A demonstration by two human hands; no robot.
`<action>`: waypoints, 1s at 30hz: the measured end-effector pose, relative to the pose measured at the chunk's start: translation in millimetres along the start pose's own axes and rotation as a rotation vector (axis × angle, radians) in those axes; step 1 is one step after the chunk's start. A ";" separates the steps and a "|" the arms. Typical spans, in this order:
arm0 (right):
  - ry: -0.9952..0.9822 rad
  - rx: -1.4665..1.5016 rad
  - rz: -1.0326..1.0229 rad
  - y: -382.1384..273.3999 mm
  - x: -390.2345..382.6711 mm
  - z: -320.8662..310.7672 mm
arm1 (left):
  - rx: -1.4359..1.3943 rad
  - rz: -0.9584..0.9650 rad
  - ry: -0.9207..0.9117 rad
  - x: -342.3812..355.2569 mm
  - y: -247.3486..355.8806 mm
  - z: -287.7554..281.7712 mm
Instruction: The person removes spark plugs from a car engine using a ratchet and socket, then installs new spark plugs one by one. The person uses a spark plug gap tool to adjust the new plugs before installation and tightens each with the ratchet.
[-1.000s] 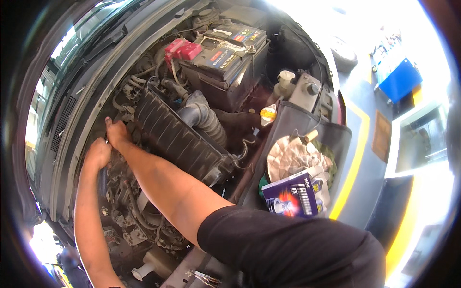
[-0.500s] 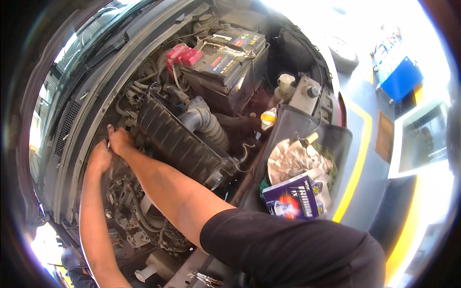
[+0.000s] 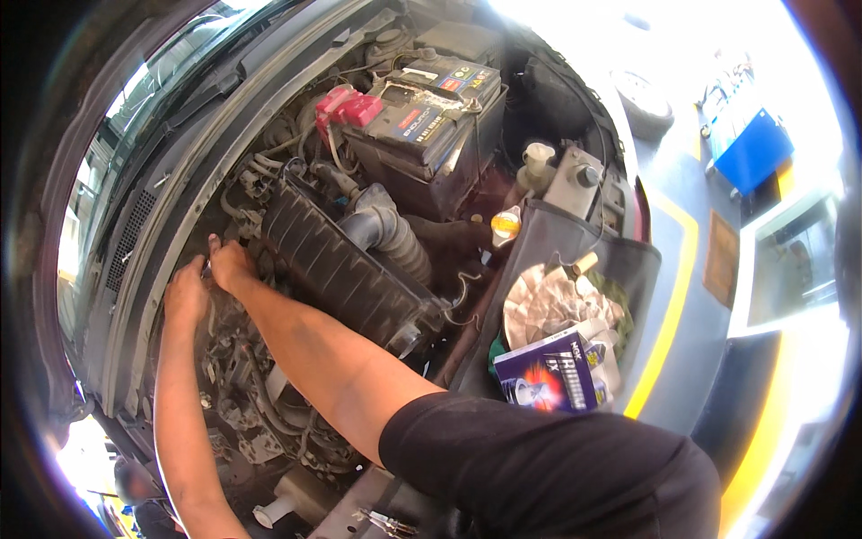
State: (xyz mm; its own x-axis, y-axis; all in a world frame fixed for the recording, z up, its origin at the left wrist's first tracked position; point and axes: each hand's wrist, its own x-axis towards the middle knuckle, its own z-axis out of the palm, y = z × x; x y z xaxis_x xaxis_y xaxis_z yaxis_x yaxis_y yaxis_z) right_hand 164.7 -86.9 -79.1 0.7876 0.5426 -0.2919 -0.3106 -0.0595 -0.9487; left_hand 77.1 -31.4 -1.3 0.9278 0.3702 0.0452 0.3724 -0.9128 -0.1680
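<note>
My left hand (image 3: 187, 286) and my right hand (image 3: 232, 262) are close together deep at the left of the engine bay (image 3: 260, 404), beside a black air-filter housing (image 3: 332, 278). Both have curled fingers around a small metallic piece, mostly hidden and too small to name. My right thumb points up toward the rear panel. A grey ribbed intake hose (image 3: 395, 242) rises from the housing. A car battery (image 3: 417, 126) with a red terminal cover (image 3: 346, 112) sits behind it. Small spark plugs (image 3: 386, 525) lie at the lower edge.
A dark fender cover (image 3: 584, 251) holds crumpled cloths (image 3: 552, 301) and a purple box (image 3: 543, 373). On the right are a blue cart (image 3: 750, 153), a loose wheel (image 3: 642, 108) and a white-framed window (image 3: 790, 260). Another person (image 3: 135, 490) is partly visible at lower left.
My hands have shifted slightly, the left a little higher than half a second ago and both down from a second ago. The view has moved slightly, and more of the other person shows.
</note>
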 end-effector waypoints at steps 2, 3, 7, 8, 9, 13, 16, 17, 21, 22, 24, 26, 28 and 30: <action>-0.009 -0.050 -0.012 0.7 -1.9 1.0 | 0.026 -0.034 -0.039 -3.7 4.8 -5.7; -0.009 -0.074 -0.017 2.0 0.1 0.6 | 0.039 -0.042 -0.069 -3.1 8.8 -8.2; 0.096 0.063 0.032 2.0 17.5 -3.5 | -0.127 -0.121 -0.191 2.2 33.4 -18.7; 0.068 0.066 0.037 2.2 15.8 -3.7 | -0.223 -0.168 -0.217 0.0 33.3 -22.5; 0.042 0.069 0.042 0.4 12.9 -2.9 | -0.174 -0.111 -0.144 -1.5 24.3 -17.8; -0.026 0.020 0.014 0.0 2.3 -3.6 | -0.238 -0.044 0.043 -14.6 10.6 -3.7; 0.048 0.033 0.030 -2.6 9.8 -6.7 | -0.370 -0.046 0.135 -18.3 18.3 -1.4; 0.029 0.036 0.038 -2.2 5.8 -6.2 | -0.398 -0.057 0.163 -22.3 14.9 4.7; 0.016 0.036 0.040 -1.6 1.5 -6.2 | -0.456 -0.075 0.216 -27.4 13.8 13.7; 0.027 0.032 0.034 -1.3 2.8 -6.1 | -0.466 -0.055 0.239 -26.2 12.8 17.1; 0.014 0.024 0.021 -1.3 0.7 -3.8 | -0.427 -0.015 0.311 -24.8 4.3 29.1; -0.003 0.017 0.017 -1.5 -0.2 -2.9 | -0.334 0.041 0.411 -22.2 2.4 36.4; -0.025 0.012 0.024 -1.5 -0.7 -3.3 | -0.299 -0.075 0.339 -25.3 10.7 31.7; -0.012 0.003 -0.010 -0.1 2.5 -6.8 | -0.268 -0.158 0.286 -24.5 26.6 23.1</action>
State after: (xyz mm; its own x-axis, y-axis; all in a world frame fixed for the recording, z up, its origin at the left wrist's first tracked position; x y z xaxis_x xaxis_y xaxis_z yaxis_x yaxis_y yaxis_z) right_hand 170.3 -91.3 -80.5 0.7841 0.5535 -0.2807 -0.3044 -0.0510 -0.9512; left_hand 63.8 -60.8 -29.6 0.8135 0.4804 0.3277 0.4675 -0.8754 0.1228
